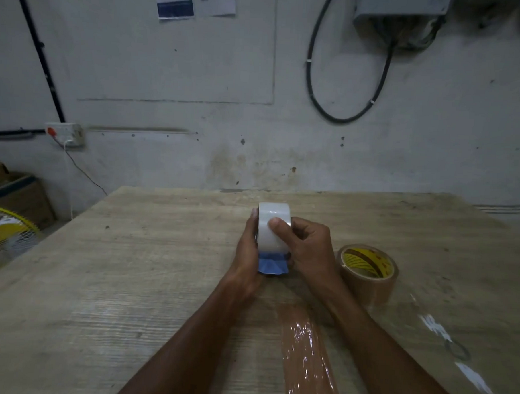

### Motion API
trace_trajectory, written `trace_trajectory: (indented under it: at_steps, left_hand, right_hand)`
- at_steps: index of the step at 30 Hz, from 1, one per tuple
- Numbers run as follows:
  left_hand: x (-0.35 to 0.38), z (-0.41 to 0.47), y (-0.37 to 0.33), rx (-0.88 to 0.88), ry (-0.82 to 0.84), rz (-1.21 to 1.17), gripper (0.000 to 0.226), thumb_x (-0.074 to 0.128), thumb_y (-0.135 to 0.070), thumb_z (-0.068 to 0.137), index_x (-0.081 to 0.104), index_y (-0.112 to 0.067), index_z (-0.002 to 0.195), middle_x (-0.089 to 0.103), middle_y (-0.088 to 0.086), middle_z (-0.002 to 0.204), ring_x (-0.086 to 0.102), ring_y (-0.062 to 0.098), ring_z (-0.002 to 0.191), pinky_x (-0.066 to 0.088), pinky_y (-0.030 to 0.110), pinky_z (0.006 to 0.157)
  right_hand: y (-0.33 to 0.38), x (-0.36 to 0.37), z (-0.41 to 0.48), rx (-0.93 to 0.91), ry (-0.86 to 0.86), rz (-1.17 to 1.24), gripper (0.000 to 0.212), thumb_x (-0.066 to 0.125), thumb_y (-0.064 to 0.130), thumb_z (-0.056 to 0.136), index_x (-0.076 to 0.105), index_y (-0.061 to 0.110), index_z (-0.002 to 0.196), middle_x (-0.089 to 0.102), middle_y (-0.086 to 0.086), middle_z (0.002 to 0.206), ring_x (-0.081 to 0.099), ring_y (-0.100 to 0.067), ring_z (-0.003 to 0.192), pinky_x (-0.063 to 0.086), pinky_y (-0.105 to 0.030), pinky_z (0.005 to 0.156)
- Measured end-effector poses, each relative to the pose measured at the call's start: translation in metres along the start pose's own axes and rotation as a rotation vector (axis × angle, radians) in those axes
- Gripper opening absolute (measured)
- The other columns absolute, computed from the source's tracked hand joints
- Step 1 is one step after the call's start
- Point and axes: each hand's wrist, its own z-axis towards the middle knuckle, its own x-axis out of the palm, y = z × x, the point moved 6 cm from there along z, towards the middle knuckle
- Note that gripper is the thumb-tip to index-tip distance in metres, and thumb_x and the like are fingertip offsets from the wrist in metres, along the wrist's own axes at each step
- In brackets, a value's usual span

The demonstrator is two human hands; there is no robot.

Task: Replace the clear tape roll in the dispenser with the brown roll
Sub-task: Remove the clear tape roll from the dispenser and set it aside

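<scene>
Head cam — left hand (246, 250) steadies the blue dispenser (273, 264), right hand (305, 246) pinches the clear roll (274, 227) to pull it off — brown roll (367, 271) waits beside.

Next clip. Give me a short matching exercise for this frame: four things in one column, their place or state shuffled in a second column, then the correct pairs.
Things
1. clear tape roll
2. brown tape roll with yellow core
3. blue plastic dispenser
4. yellow-bladed fan

Place or state
A. lying flat on the wooden table, right of the hands
B. off the table, at the left edge of the view
C. held between the left hand and right hand, thumb on top
D. showing just below the clear roll, between the hands

Pairs: 1-C, 2-A, 3-D, 4-B
</scene>
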Motion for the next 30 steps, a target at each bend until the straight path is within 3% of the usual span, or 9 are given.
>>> trace_trajectory:
  at_steps: [3, 6, 10, 15, 19, 26, 30]
  left_hand:
    - [-0.0025, 0.0019, 0.0013, -0.006, -0.018, -0.018, 0.046, 0.047, -0.053, 0.097, 0.070, -0.014, 0.105, 0.078, 0.010, 0.078, 0.075, 0.023, 0.069, 0.058, 0.035, 0.061]
    - [-0.0052, 0.0035, 0.0006, 0.003, -0.030, -0.022, 0.043, 0.047, -0.052, 0.098, 0.070, -0.015, 0.100, 0.078, 0.009, 0.076, 0.075, 0.023, 0.066, 0.059, 0.034, 0.055]
    - [-0.0009, 0.0003, -0.0032, -0.005, 0.010, -0.012, 0.045, 0.042, -0.049, 0.101, 0.068, -0.012, 0.099, 0.076, 0.009, 0.069, 0.074, 0.021, 0.058, 0.057, 0.030, 0.046]
    - [-0.0063, 0.0030, -0.0053, 0.015, -0.031, 0.037, 0.061, 0.042, -0.058, 0.097, 0.066, -0.005, 0.117, 0.073, 0.013, 0.085, 0.072, 0.023, 0.069, 0.058, 0.034, 0.057]
    - [-0.0084, 0.0059, -0.0047, 0.017, -0.027, 0.050, 0.063, 0.039, -0.060, 0.098, 0.065, -0.007, 0.119, 0.072, 0.012, 0.084, 0.071, 0.022, 0.068, 0.056, 0.032, 0.051]
    - [-0.0065, 0.0046, -0.0028, 0.001, -0.010, 0.006, 0.055, 0.039, -0.055, 0.099, 0.068, -0.008, 0.102, 0.073, 0.010, 0.075, 0.071, 0.020, 0.060, 0.058, 0.030, 0.051]
    - [-0.0059, 0.0053, -0.0008, -0.009, -0.012, -0.017, 0.051, 0.044, -0.056, 0.097, 0.071, -0.012, 0.099, 0.075, 0.011, 0.076, 0.071, 0.022, 0.066, 0.058, 0.036, 0.065]
  right_hand:
    - [0.0024, 0.0013, -0.0006, -0.013, 0.005, -0.015, 0.010, 0.074, 0.024, 0.085, 0.074, 0.026, 0.075, 0.077, -0.005, 0.082, 0.074, -0.024, 0.083, 0.061, -0.048, 0.076]
    - [0.0016, 0.0033, -0.0019, -0.020, 0.019, -0.028, 0.002, 0.074, 0.032, 0.084, 0.072, 0.031, 0.082, 0.076, 0.004, 0.087, 0.073, -0.017, 0.086, 0.059, -0.051, 0.078]
    - [0.0006, -0.0009, -0.0042, -0.051, 0.006, -0.072, 0.050, 0.075, 0.052, 0.070, 0.054, 0.032, 0.111, 0.062, 0.010, 0.115, 0.063, -0.014, 0.104, 0.060, -0.046, 0.078]
    - [0.0036, 0.0051, -0.0062, -0.120, 0.216, -0.096, 0.085, 0.077, 0.046, 0.067, 0.037, 0.039, 0.141, 0.046, 0.013, 0.143, 0.052, -0.010, 0.124, 0.056, -0.032, 0.089]
    - [0.0025, 0.0085, -0.0059, -0.126, 0.267, -0.146, 0.092, 0.078, 0.046, 0.066, 0.034, 0.037, 0.146, 0.043, 0.017, 0.146, 0.048, -0.005, 0.128, 0.054, -0.028, 0.091]
    - [-0.0010, 0.0057, -0.0035, -0.110, 0.228, -0.124, 0.089, 0.077, 0.040, 0.065, 0.039, 0.036, 0.144, 0.048, 0.009, 0.145, 0.054, -0.018, 0.125, 0.055, -0.046, 0.094]
    - [-0.0030, 0.0021, -0.0022, -0.098, 0.192, -0.118, 0.086, 0.079, 0.038, 0.064, 0.042, 0.037, 0.142, 0.051, 0.013, 0.141, 0.056, -0.017, 0.122, 0.054, -0.048, 0.093]
